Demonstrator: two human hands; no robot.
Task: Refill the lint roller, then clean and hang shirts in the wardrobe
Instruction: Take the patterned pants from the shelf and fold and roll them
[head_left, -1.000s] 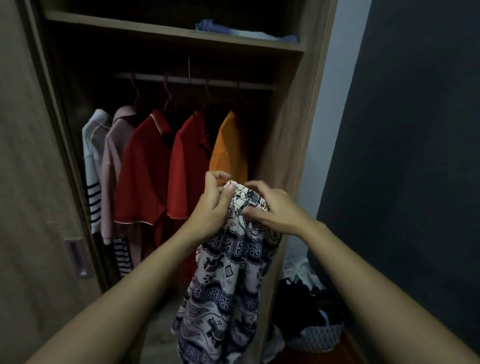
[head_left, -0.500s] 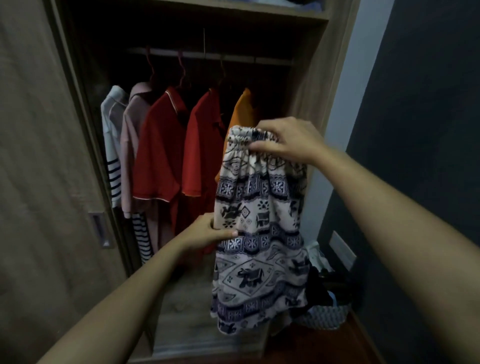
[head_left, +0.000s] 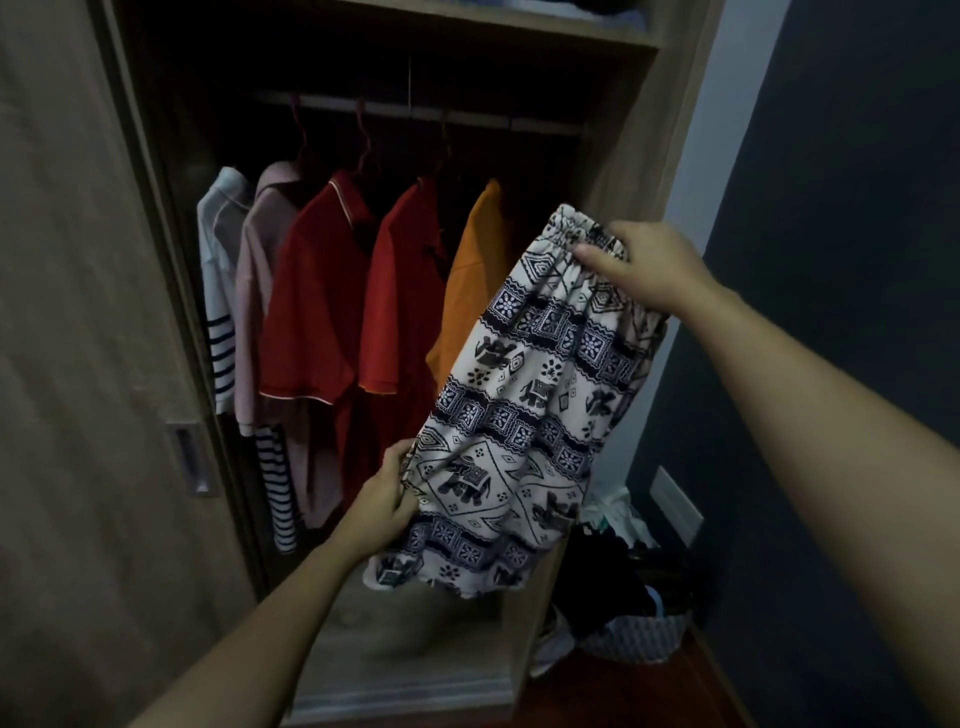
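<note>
I hold a white garment with a dark blue elephant print (head_left: 524, 410) in front of the open wardrobe (head_left: 644, 156). My right hand (head_left: 644, 270) grips its gathered elastic waistband at the top. My left hand (head_left: 387, 504) pinches its left edge low down. The cloth hangs slanted between both hands. Behind it, several shirts hang on the rail (head_left: 415, 111): a white striped shirt (head_left: 221, 291), a pink shirt (head_left: 260, 312), two red shirts (head_left: 317, 312), and an orange shirt (head_left: 467, 280). No lint roller is in view.
The sliding wardrobe door (head_left: 83, 364) with a recessed handle (head_left: 189, 460) stands at the left. A patterned basket (head_left: 636, 636) full of dark clothes sits on the floor at the right, against the dark wall (head_left: 857, 208). Folded items lie on the top shelf (head_left: 545, 31).
My left hand slid down from the waistband to the garment's lower left edge. My right hand lifted the waistband and moved it right, so the cloth now spreads out slanted.
</note>
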